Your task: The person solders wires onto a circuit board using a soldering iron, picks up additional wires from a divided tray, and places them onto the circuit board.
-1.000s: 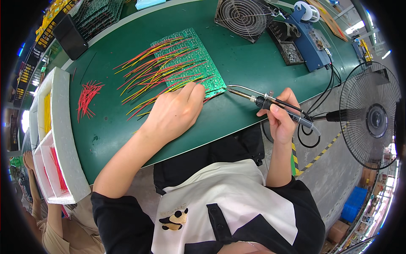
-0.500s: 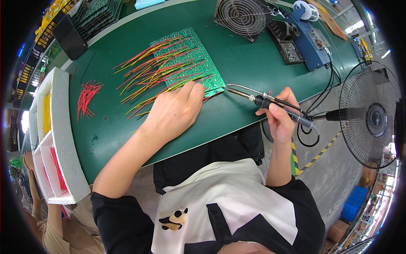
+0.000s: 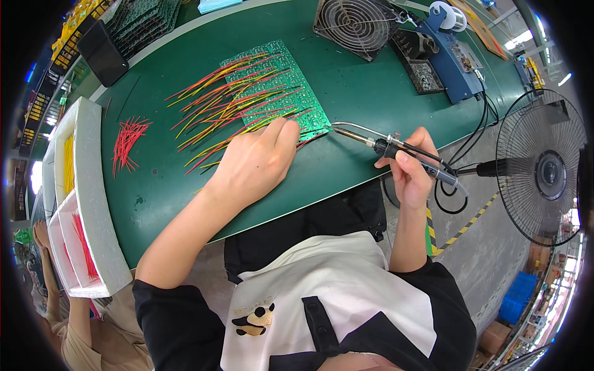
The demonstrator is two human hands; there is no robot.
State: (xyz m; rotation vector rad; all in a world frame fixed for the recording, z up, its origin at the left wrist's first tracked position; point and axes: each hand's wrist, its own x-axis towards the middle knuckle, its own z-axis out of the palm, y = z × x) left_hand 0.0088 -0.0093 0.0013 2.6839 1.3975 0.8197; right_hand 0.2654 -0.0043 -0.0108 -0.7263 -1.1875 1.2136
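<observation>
Wires (image 3: 232, 108) in red and yellow fan out leftward from a green circuit board (image 3: 272, 86) lying flat near the middle of the green worktop (image 3: 346, 167). The left hand (image 3: 257, 162) rests palm down on the near right corner of the board, its fingers (image 3: 286, 133) pressed flat on the wire ends, grasping nothing. The right hand (image 3: 411, 173), just off the worktop's near edge, has its fingers clenched around the black handle of a soldering iron (image 3: 396, 148), whose metal tip points left and sits just beside the board's corner. A loose bunch of red wires (image 3: 127, 139) lies to the left. White trays (image 3: 77, 204) stand at the left edge. A small fan (image 3: 356, 25) sits at the far side.
</observation>
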